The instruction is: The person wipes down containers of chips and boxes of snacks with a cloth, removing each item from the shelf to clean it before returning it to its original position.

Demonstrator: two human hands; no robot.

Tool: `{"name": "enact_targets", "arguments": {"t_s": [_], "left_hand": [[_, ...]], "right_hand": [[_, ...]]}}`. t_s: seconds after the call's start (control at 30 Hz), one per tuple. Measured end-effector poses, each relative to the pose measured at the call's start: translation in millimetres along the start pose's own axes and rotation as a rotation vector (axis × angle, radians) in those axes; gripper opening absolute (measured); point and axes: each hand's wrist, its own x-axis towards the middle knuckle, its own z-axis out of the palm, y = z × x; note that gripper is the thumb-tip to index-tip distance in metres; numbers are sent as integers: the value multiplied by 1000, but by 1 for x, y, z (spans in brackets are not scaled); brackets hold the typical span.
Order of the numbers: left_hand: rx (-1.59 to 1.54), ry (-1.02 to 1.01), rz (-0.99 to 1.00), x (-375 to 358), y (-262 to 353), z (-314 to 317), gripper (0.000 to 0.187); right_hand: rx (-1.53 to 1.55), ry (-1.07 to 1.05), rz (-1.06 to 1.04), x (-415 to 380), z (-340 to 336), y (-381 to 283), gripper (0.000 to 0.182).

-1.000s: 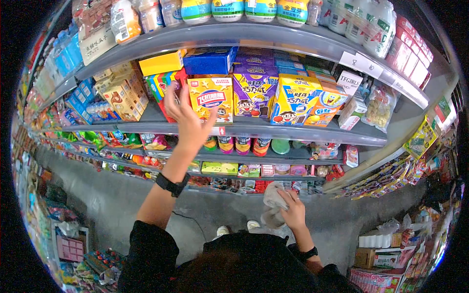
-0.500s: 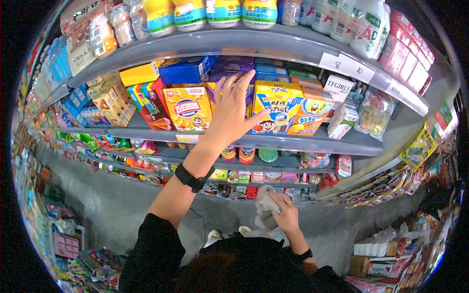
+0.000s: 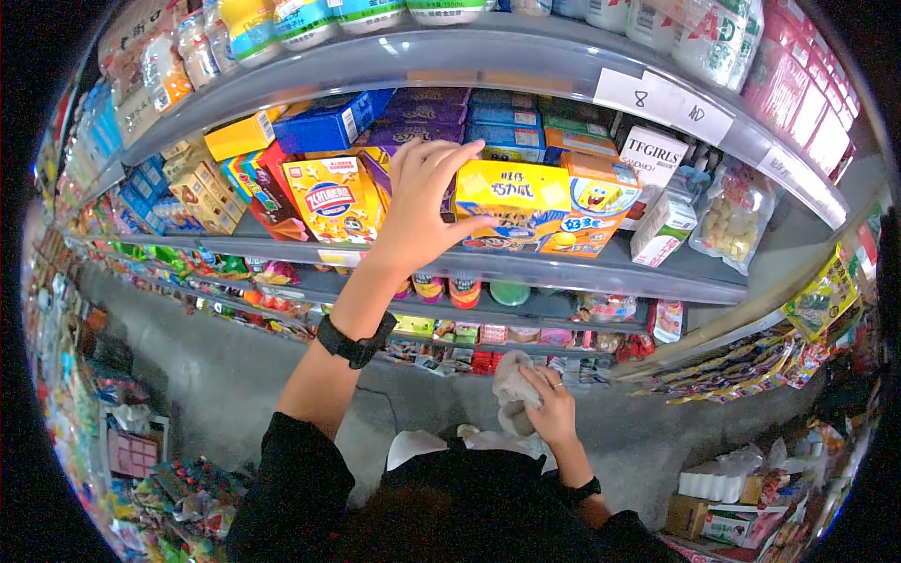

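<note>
My left hand [image 3: 420, 199], with a black watch on its wrist, reaches onto the middle shelf. It grips the left end of a yellow snack box [image 3: 516, 188]; the fingers are over the top edge and the thumb is across the front. The box leans forward, so its top face shows. To the right of it stands an orange cartoon box [image 3: 591, 202], and a yellow-orange box with a red logo [image 3: 333, 202] is left of my hand. Lower down, my right hand [image 3: 552, 403], wearing a ring, holds a crumpled greyish-white cloth [image 3: 514, 383] away from the shelf.
The grey upper shelf edge [image 3: 394, 70] runs just above the boxes and carries bottles. Purple boxes [image 3: 422, 117] are stacked behind my left hand. A white TFGIRLS box [image 3: 650, 164] and a clear snack bag [image 3: 735, 220] are further right. Hanging packets [image 3: 751, 371] line the right side.
My left hand has closed from spread fingers onto the yellow box, which has tipped forward. The view has shifted closer to the shelf. My right hand still holds the cloth.
</note>
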Motion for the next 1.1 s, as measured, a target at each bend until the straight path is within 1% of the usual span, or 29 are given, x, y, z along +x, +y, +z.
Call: {"name": "enact_targets", "arguments": {"t_s": [0.07,0.1,0.13,0.17,0.2,0.27,0.3,0.33,0.37,0.4,0.47,0.5,0.57,0.6,0.67,0.7,0.73,0.8,0.83,0.87,0.9,0.93,0.97,1.0,1.03,1.07,1.1], "left_hand": [[-83,49,61,-10,1,2,78],[-132,56,44,-16,5,2,82],[-134,51,42,-22,8,3,82],[-259,69,-33,-28,12,5,81],[-385,88,-109,-32,15,7,79],[-449,79,-120,-37,16,15,80],[-589,37,-181,-41,16,21,79],[-729,-5,-242,-43,16,26,78],[-687,-46,-244,-46,15,27,72],[-693,-49,-244,-46,15,28,72],[-572,-13,-59,-44,15,28,64],[-577,-14,-60,-45,17,29,64],[-618,28,-5,-47,23,30,59],[-622,26,-7,-48,29,28,59],[-697,126,-37,-50,43,21,57],[-700,122,-50,-52,48,15,58],[-702,124,-51,-55,52,13,58],[-789,120,-68,-63,58,9,59],[-865,125,-59,-70,59,10,60],[-865,120,-70,-76,63,6,60],[-783,93,-115,-82,69,0,60],[-703,64,-159,-90,74,-5,59],[-679,39,-220,-102,75,-4,60],[-687,28,-234,-113,75,-7,60],[-548,-71,-259,-123,74,-12,58],[-407,-171,-278,-133,75,-14,56],[-358,-197,-367,-142,78,-12,54]], "right_hand": [[11,2,6,1,0,1,61],[14,-2,10,2,-1,-1,61],[38,0,68,4,-4,-5,53],[62,2,126,6,-5,-8,44],[64,-1,132,6,-4,-6,44],[68,60,172,4,-1,0,42],[68,58,179,4,-1,1,42],[80,106,164,4,-2,2,43],[91,156,150,5,-3,2,43],[89,157,156,5,-4,2,43],[203,294,181,5,-10,0,45],[200,294,185,6,-14,-1,45],[57,515,73,10,-23,-1,44],[55,515,78,14,-27,-1,44],[172,632,36,25,-34,-1,43],[245,638,-29,30,-40,-3,40],[242,637,-29,36,-45,-5,40],[99,744,-162,46,-54,-10,42],[102,736,-158,50,-57,-15,42],[297,734,-126,53,-60,-20,45],[491,729,-88,54,-64,-26,47],[491,722,-73,51,-68,-33,47],[418,722,-68,48,-74,-39,53],[342,721,-62,44,-81,-48,59],[402,713,-123,46,-87,-64,65],[255,705,-187,46,-89,-75,64],[142,596,-306,46,-92,-85,61]]}}
